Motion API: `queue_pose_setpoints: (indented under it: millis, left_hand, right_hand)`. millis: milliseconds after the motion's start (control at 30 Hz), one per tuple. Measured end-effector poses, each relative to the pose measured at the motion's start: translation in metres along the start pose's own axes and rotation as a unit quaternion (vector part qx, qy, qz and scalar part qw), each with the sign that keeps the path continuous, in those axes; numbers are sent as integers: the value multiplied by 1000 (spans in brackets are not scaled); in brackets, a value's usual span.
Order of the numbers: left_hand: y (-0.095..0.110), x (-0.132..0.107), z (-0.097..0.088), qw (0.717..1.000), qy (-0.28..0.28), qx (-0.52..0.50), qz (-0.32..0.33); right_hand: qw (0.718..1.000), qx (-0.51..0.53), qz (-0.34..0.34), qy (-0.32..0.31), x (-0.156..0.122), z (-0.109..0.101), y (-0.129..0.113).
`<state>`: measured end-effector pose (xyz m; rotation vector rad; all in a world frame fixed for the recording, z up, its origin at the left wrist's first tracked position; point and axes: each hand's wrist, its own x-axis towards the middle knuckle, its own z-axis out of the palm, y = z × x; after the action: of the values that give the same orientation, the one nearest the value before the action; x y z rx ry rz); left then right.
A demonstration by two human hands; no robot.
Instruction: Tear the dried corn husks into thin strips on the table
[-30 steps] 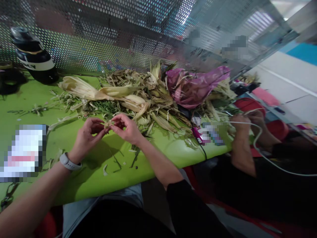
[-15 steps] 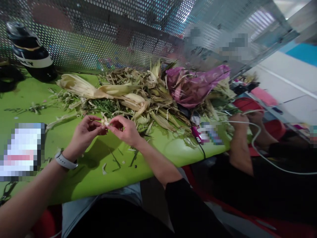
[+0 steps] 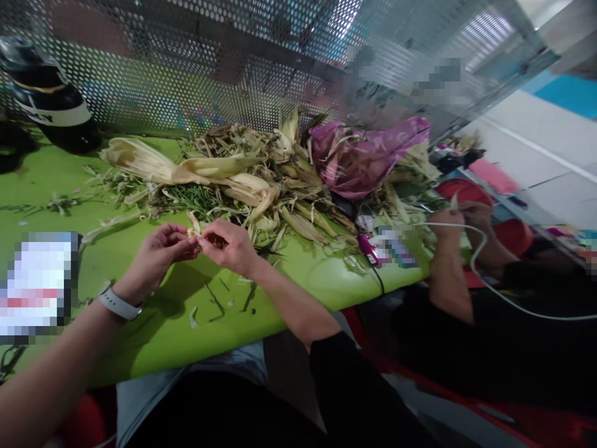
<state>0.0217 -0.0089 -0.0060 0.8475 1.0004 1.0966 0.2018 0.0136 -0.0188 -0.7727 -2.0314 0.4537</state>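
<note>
Over the green table (image 3: 181, 348), my left hand (image 3: 161, 252) pinches a small pale yellow piece of plant (image 3: 194, 224), which looks like corn husk. Thumb and fingers of my right hand (image 3: 233, 250) close on the same piece from the other side, so the fingertips nearly meet. Part of the piece is hidden by the fingers. Just beyond both hands lies a heap of dry corn husks (image 3: 219, 171), with green sprigs (image 3: 191, 198) among them. Small scraps and thin stems (image 3: 215, 303) lie on the table below the hands.
A black bottle (image 3: 51, 102) stands at the back left, and a phone (image 3: 37, 286) lies at left. The pink plastic bag (image 3: 359, 165) sits behind a magenta device (image 3: 369, 250) with a cable. At right, another person's hands (image 3: 450, 218) work. A perforated metal panel (image 3: 196, 74) backs the table.
The view has shifted slightly. My right fingertips have moved closer to the left ones on the small pale piece. The other person's hands have risen a little, with a pale strip now showing.
</note>
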Motion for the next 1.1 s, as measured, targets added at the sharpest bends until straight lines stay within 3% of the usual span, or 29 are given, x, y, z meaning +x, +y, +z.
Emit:
queue_pose_setpoints:
  millis: [200,367,633,800,1100]
  left_hand:
    - [-6,2,-1,1000,3,28,9]
    - [-10,0,1,996,-3,84,32]
    - [-17,-2,0,975,7,193,108]
    - [-10,-3,2,985,-13,151,77]
    - [-7,-1,-1,999,-4,30,12]
  right_hand:
    - [1000,-13,-7,-16,2,-5,-2]
    - [997,-36,7,-71,3,-9,-5]
    - [991,-20,42,-126,6,-15,-5]
    - [993,-9,30,-110,4,-14,-1]
    - [998,-48,31,-11,-1,-2,-2]
